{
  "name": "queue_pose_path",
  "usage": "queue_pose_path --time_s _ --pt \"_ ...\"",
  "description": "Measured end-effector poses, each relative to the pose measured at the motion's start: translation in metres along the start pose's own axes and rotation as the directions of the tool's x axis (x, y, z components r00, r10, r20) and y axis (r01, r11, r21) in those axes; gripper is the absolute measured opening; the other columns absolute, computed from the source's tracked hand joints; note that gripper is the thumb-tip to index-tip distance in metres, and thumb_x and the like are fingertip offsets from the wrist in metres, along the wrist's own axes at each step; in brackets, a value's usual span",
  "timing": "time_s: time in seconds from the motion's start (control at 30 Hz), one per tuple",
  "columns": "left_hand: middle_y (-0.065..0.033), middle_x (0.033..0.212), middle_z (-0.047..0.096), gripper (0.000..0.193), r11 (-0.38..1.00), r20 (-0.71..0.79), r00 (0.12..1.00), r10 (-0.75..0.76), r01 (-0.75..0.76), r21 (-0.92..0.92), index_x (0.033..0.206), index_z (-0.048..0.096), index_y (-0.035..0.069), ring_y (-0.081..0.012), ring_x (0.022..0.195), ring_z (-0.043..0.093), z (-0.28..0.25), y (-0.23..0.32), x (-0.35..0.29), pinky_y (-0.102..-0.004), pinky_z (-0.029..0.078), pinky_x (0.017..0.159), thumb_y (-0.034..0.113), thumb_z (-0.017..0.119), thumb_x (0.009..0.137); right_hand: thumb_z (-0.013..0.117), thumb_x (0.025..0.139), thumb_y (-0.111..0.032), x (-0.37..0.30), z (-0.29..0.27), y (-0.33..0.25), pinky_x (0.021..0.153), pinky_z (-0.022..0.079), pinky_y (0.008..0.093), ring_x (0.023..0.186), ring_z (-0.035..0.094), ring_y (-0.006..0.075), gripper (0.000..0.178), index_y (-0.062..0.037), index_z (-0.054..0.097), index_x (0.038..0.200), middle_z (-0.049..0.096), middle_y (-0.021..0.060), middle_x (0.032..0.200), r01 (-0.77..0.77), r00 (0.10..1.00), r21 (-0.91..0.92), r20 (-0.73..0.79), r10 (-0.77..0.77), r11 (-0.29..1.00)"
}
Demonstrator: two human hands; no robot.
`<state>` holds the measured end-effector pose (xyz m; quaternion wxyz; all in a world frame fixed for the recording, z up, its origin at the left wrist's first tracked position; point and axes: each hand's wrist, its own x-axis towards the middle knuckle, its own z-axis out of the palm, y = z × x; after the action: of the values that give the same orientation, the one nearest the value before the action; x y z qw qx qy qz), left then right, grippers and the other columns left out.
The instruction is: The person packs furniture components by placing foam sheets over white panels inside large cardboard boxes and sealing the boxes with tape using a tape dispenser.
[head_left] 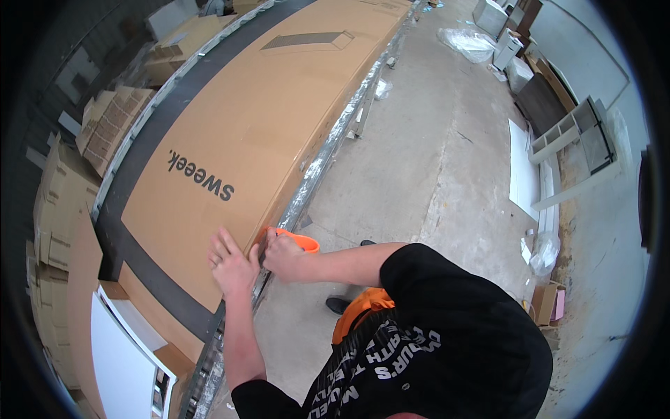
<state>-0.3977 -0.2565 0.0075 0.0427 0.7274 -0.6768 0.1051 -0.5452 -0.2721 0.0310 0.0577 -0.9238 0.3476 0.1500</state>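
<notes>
A long, flat brown cardboard box (258,119) with dark lettering lies on a dark conveyor belt (118,241). On its top, by the near right corner, my left hand (234,265) rests with fingers stretched out and nothing gripped. Beside it, at the box's right edge, my right hand (280,257) is closed around an orange hand tool (307,242) with a curved plastic body. The hand covers much of this tool, so its exact kind is hard to make out.
A shiny metal rail (335,133) runs along the conveyor's right side, above concrete floor (412,160). Cardboard stacks (66,202) stand left of the belt; a white panel (122,356) lies near left. Along the right wall are a shelf unit (558,143), plastic wrap (544,255) and cartons (544,304).
</notes>
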Motion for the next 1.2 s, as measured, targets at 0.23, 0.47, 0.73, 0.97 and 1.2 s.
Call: queue_pose_path --time_s 0.23,0.47,0.73,0.97,1.2 --pt "-0.0182 0.153 0.029 0.099 0.93 0.233 0.923 -0.305 0.236 0.283 0.152 0.023 0.016 -0.0604 0.107 0.05 -0.021 0.067 0.037 -0.0612 0.044 0.088 0.08 0.042 0.078 0.067 0.064 -0.021 -0.119 0.022 0.115 0.072 0.053 0.0403 0.089 0.062 0.0315 0.064 -0.0089 0.058 0.127 0.053 0.0181 0.129 -0.095 0.994 0.325 -0.019 0.107 0.941" --pt "-0.0188 0.125 0.06 0.073 0.869 0.132 0.915 -0.381 0.403 -0.286 0.126 0.058 0.002 -0.0342 0.109 0.061 -0.019 0.1 0.032 -0.0408 0.051 0.087 0.061 0.058 0.084 0.068 0.059 -0.017 -0.158 -0.004 0.263 0.064 0.052 0.0363 0.075 0.057 0.0279 0.073 -0.0111 0.053 0.131 0.048 0.0185 0.137 0.414 0.586 0.179 -0.803 -0.112 0.892" --pt "-0.0029 0.091 0.067 0.028 -0.631 0.569 0.81 -0.138 0.371 -0.681 0.112 0.065 -0.001 -0.0065 0.072 0.056 -0.054 0.278 0.077 -0.0221 0.044 0.062 0.021 0.057 0.097 0.068 0.058 -0.018 -0.144 -0.02 0.358 0.066 0.052 0.0358 0.074 0.057 0.027 0.07 -0.017 0.058 0.127 0.053 0.0156 0.133 0.703 0.446 0.048 -0.807 -0.387 0.71" --pt "-0.0007 0.089 0.067 0.019 -0.603 0.502 0.713 -0.49 0.14 -0.786 0.103 0.066 -0.001 -0.0037 0.07 0.056 -0.044 0.301 0.071 -0.021 0.045 0.06 0.012 0.053 0.098 0.068 0.057 -0.016 -0.111 -0.023 0.361 0.068 0.054 0.0357 0.079 0.058 0.0267 0.068 -0.0244 0.06 0.124 0.052 0.0133 0.135 0.772 0.385 -0.046 -0.759 -0.524 0.634" --pt "-0.004 0.082 0.068 0.022 -0.065 0.123 0.467 -0.876 0.138 -0.988 0.092 0.068 0.0 -0.0102 0.071 0.062 -0.057 0.232 0.046 -0.0231 0.048 0.065 0.016 0.054 0.098 0.07 0.051 -0.013 -0.074 -0.075 0.34 0.067 0.053 0.0343 0.08 0.057 0.0261 0.067 -0.0251 0.064 0.117 0.052 0.012 0.135 0.815 0.334 -0.174 -0.64 -0.692 0.553"
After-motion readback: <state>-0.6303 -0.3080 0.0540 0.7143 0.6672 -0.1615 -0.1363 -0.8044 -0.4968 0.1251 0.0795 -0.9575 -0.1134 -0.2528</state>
